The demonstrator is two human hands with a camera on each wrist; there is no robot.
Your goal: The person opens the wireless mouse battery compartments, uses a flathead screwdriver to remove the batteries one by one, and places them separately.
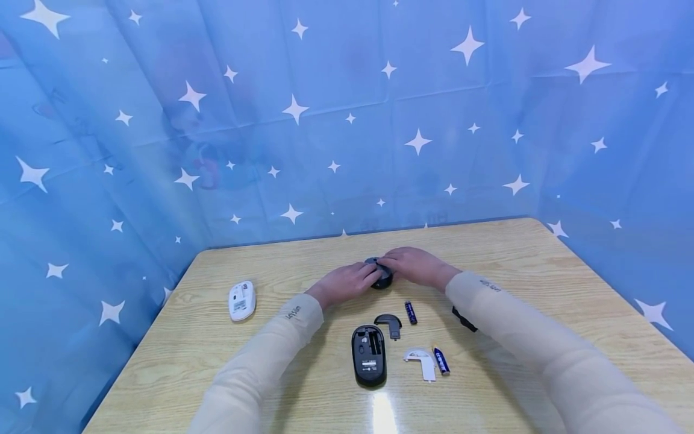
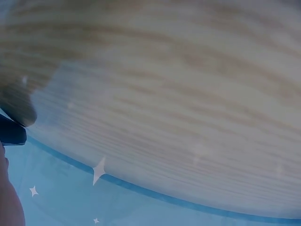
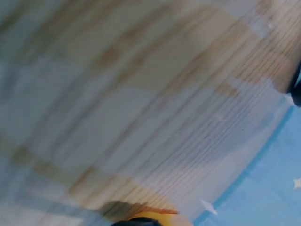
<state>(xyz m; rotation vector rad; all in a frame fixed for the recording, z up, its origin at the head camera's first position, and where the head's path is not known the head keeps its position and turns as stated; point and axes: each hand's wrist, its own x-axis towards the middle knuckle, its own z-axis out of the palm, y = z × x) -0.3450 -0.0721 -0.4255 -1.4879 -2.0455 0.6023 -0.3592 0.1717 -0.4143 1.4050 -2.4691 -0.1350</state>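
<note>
Near the far side of the table, a black computer mouse (image 1: 385, 279) is held between both hands. My left hand (image 1: 347, 283) grips its left side, the fingertips lying over the top. From the other side my right hand (image 1: 416, 266) holds it, fingers reaching across its upper edge. The hands hide much of the mouse. Only a dark edge of the mouse (image 2: 11, 132) shows in the left wrist view, beside part of the left hand (image 2: 10, 202). In the right wrist view the dark mouse (image 3: 296, 87) just enters at the right edge.
Closer in lie a second black mouse (image 1: 369, 357), underside up with its battery slot uncovered, a black cover (image 1: 391, 324), a white cover (image 1: 425, 363), a dark blue battery (image 1: 410, 312) and a yellow-tipped battery (image 1: 441, 360). A white mouse (image 1: 241, 300) lies at left. A starry curtain (image 1: 347, 120) hangs behind.
</note>
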